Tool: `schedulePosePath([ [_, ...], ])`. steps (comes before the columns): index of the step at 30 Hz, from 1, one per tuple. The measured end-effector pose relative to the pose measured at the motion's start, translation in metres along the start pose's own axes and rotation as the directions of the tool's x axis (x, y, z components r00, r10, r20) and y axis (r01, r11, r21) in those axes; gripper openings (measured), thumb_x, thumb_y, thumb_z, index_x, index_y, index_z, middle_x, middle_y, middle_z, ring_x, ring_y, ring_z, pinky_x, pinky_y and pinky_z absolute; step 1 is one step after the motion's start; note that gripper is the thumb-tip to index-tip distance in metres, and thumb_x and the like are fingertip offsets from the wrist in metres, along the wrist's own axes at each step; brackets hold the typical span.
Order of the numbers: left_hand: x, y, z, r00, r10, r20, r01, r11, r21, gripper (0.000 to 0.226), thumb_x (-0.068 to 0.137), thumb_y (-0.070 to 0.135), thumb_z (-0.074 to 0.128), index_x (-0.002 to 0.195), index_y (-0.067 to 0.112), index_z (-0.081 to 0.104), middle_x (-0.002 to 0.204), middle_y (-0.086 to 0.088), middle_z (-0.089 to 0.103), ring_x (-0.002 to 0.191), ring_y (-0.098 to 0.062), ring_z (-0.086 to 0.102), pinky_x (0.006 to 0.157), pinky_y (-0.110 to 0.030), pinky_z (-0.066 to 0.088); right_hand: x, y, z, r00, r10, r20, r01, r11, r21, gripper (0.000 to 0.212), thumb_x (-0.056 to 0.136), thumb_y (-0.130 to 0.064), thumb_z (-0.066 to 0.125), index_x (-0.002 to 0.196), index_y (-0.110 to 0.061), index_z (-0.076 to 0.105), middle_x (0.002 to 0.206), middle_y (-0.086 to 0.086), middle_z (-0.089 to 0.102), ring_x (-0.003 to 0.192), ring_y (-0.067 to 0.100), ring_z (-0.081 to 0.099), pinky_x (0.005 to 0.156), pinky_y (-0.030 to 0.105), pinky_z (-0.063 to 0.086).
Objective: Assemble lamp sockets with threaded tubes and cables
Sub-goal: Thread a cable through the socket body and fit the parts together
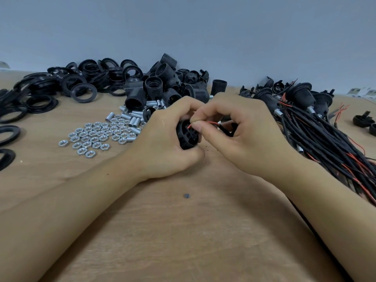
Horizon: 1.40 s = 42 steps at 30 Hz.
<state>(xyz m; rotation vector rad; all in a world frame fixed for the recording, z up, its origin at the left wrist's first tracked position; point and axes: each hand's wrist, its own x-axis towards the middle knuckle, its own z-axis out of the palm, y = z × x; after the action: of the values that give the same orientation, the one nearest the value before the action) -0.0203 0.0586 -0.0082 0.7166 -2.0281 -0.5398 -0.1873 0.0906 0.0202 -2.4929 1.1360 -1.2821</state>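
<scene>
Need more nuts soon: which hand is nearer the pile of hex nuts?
Left. The left hand sits just right of the hex nuts; the right hand lies beyond it, nearer the cable bundle.

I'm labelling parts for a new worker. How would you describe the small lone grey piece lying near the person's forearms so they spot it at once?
Start at the wooden table and find the bare stretch between the two forearms, nearer the viewer than the left hand and right hand. There lies the small grey piece. Unlike the shiny hex nuts clustered farther left, it lies alone, dull and bluish; what exactly it is cannot be told.
</scene>
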Motion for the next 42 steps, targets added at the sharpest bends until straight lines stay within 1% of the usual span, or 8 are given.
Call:
schedulePosePath([
  [4,0.001,-0.002,-0.001,1.0,-0.023,-0.006,0.023,1.0,-0.017,0.048,0.07,0.0,0.068,0.113,0.018,0.057,0.088,-0.004,0.071,0.075,-0.027,0.067,0.065,-0.045,0.049,0.0,0.003,-0.001,1.0,0.004,-0.001,-0.004,1.0,0.008,0.002,0.087,-0.008,0.067,0.087,-0.008,0.069,0.078,-0.005,0.06,0.074,0.007,0.055,0.07,0.014,0.039],
  [9,0.001,-0.002,-0.004,0.999,-0.035,0.004,0.035,0.999,0.001,0.05,0.067,0.001,0.066,0.112,0.023,0.057,0.085,-0.003,0.069,0.069,-0.023,0.063,0.059,-0.038,0.047,0.001,0.003,0.003,1.0,-0.003,0.0,0.003,1.0,-0.011,0.003,0.088,-0.009,0.067,0.09,-0.008,0.07,0.079,-0.004,0.062,0.073,0.007,0.055,0.066,0.019,0.044],
  [13,0.001,0.0,-0.005,0.999,-0.044,-0.004,0.044,0.999,-0.011,0.05,0.067,0.003,0.066,0.113,0.022,0.057,0.088,-0.003,0.07,0.073,-0.027,0.066,0.061,-0.041,0.049,0.0,0.0,0.004,0.999,0.006,-0.045,-0.006,1.0,0.001,0.003,0.087,-0.009,0.068,0.088,-0.007,0.071,0.079,-0.003,0.062,0.074,0.008,0.056,0.066,0.016,0.044],
  [19,0.001,0.002,-0.004,0.999,-0.035,0.007,0.036,0.999,-0.039,0.053,0.069,0.001,0.069,0.113,0.026,0.055,0.088,0.0,0.071,0.07,-0.031,0.066,0.059,-0.043,0.048,0.001,-0.003,0.007,0.997,-0.032,-0.075,0.028,0.998,-0.058,0.002,0.085,-0.007,0.069,0.084,-0.007,0.07,0.076,-0.002,0.062,0.071,0.012,0.056,0.063,0.014,0.042],
  [25,0.001,0.001,-0.004,1.0,-0.023,-0.009,0.023,0.999,-0.022,0.052,0.069,-0.001,0.071,0.114,0.021,0.057,0.088,0.001,0.071,0.072,-0.026,0.067,0.062,-0.041,0.05,0.0,-0.004,0.008,0.998,0.027,-0.058,-0.026,0.999,0.023,0.002,0.086,-0.008,0.069,0.085,-0.008,0.07,0.076,-0.002,0.064,0.071,0.011,0.058,0.064,0.017,0.044],
  [30,-0.001,-0.001,-0.004,1.0,0.002,0.008,-0.002,0.999,0.037,0.049,0.071,-0.004,0.072,0.112,0.018,0.058,0.08,0.005,0.069,0.065,-0.018,0.062,0.059,-0.025,0.047,-0.001,-0.006,0.011,1.0,0.008,-0.023,-0.007,1.0,0.017,0.004,0.085,-0.005,0.068,0.082,-0.006,0.069,0.074,0.001,0.064,0.068,0.014,0.058,0.061,0.017,0.044],
  [36,-0.003,-0.003,-0.005,0.999,0.015,0.045,-0.019,0.996,0.082,0.048,0.066,0.002,0.068,0.109,0.022,0.059,0.081,0.005,0.066,0.068,-0.019,0.061,0.063,-0.035,0.047,-0.001,-0.004,0.007,0.998,-0.038,0.049,0.039,0.999,-0.012,0.002,0.085,-0.005,0.07,0.083,-0.005,0.07,0.076,0.0,0.063,0.071,0.011,0.055,0.064,0.015,0.042],
  [42,0.001,-0.006,-0.006,0.998,-0.033,0.062,0.029,0.997,0.07,0.042,0.072,0.005,0.069,0.111,0.015,0.058,0.079,0.006,0.067,0.064,-0.018,0.058,0.06,-0.034,0.046,0.0,-0.001,0.004,0.986,0.1,0.134,-0.114,0.988,0.106,0.007,0.087,-0.005,0.068,0.092,-0.009,0.066,0.084,-0.008,0.062,0.077,0.009,0.058,0.069,0.011,0.042],
])
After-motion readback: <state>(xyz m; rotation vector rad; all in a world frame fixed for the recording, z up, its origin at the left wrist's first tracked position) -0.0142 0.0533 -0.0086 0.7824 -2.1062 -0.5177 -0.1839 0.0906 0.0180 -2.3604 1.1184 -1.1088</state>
